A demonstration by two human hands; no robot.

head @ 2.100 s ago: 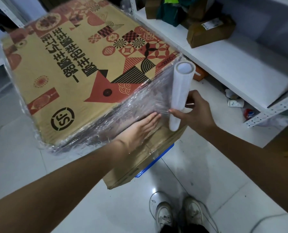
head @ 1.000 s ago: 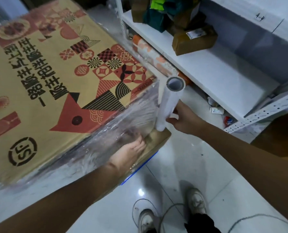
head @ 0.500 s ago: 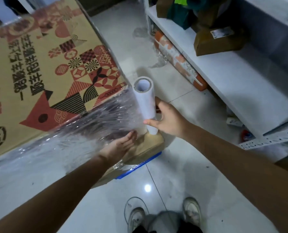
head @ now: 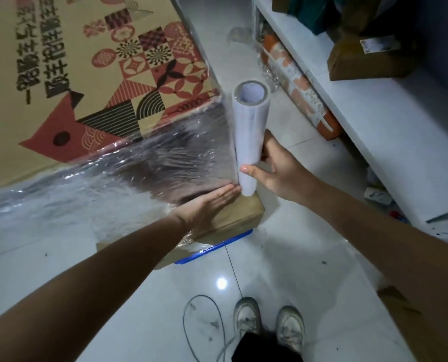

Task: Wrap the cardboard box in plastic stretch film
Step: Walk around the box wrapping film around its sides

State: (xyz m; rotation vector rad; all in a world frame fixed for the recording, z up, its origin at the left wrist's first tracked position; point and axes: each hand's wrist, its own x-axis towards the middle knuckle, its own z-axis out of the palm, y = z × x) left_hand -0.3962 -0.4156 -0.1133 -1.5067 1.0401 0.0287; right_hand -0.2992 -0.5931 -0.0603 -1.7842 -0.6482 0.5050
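A large cardboard box (head: 68, 74) with red and black printed patterns fills the upper left. Clear stretch film (head: 149, 165) covers its near side face, running from the left to the box's right corner. My right hand (head: 277, 168) is shut on the white film roll (head: 249, 137), held upright just off that corner. My left hand (head: 210, 207) lies flat, fingers together, against the film-covered side, its fingertips close to the roll's lower end. The big box rests on a smaller plain cardboard box (head: 228, 220).
A white metal shelf (head: 374, 121) runs along the right, with brown parcels (head: 369, 58) on it and an orange-patterned wrapped bundle (head: 298, 90) under it. A blue edge (head: 215, 248) shows under the lower box. My shoes (head: 270, 325) and a thin cable (head: 199, 325) are on the white tiles.
The view has swung round the box's corner. My right hand has carried the roll along the side to the corner, paying out film. My left hand has slid along the film toward the roll.
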